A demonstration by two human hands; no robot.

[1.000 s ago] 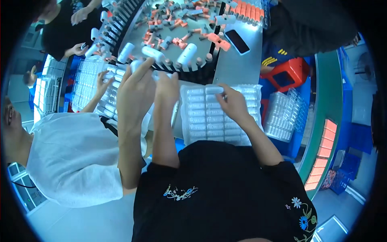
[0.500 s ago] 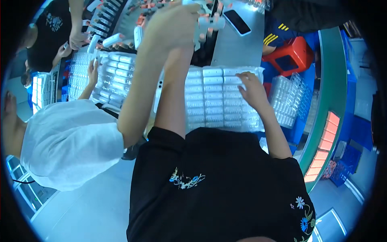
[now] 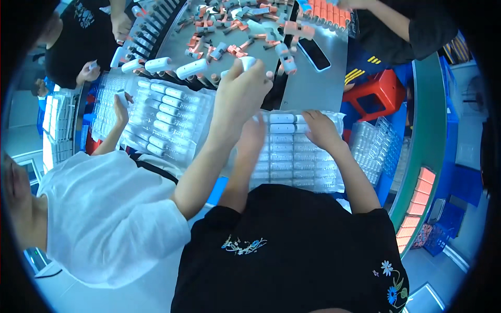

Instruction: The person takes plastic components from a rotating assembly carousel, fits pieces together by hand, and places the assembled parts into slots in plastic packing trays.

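Note:
In front of me lies a clear blister tray with rows of cells, with white cylindrical pieces in its far rows. My left hand is over the tray's left edge, smeared by motion and partly behind a co-worker's arm; its fingers cannot be made out. My right hand rests at the tray's far right part, fingers apart and bent down onto the cells. The co-worker's hand crosses just above my left one, pinching a white piece.
Left is another blister tray of white pieces. Beyond is a belt strewn with coral and grey parts. A phone lies on the metal surface, near a red plastic stool and empty clear trays. More people work at left and far right.
My left hand has come back from the far parts to the tray. My right hand stays at the tray's far right. The co-worker's arm has shifted right, and the view has tilted.

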